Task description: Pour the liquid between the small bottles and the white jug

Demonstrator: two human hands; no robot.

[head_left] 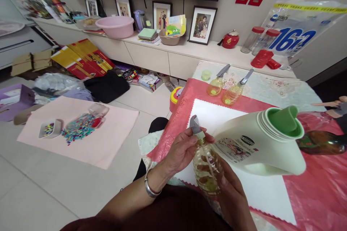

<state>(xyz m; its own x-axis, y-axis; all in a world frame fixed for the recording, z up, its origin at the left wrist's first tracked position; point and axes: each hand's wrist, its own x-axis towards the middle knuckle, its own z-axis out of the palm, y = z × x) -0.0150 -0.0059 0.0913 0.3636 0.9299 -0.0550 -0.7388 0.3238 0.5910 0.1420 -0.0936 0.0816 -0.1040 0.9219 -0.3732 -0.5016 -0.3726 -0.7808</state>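
Holding: left hand [180,148], grip nearly closed about the cap [200,135]; right hand [231,191], grip curled part-open round the body.
Bottle [206,169]: 5 o'clock, tilted.
Jug [260,142]: 4 o'clock, on the white sheet [208,112].
Bottle pair [232,94]: 3 o'clock, on the surface [317,177].
Basin [116,28]: 11 o'clock, on the cabinet [154,55].

Transparent spray bottle [207,169], held upright but slightly tilted: left hand [182,149] at its grey trigger head [195,124], right hand [230,184] around its body, beside a pale green jug [260,144].
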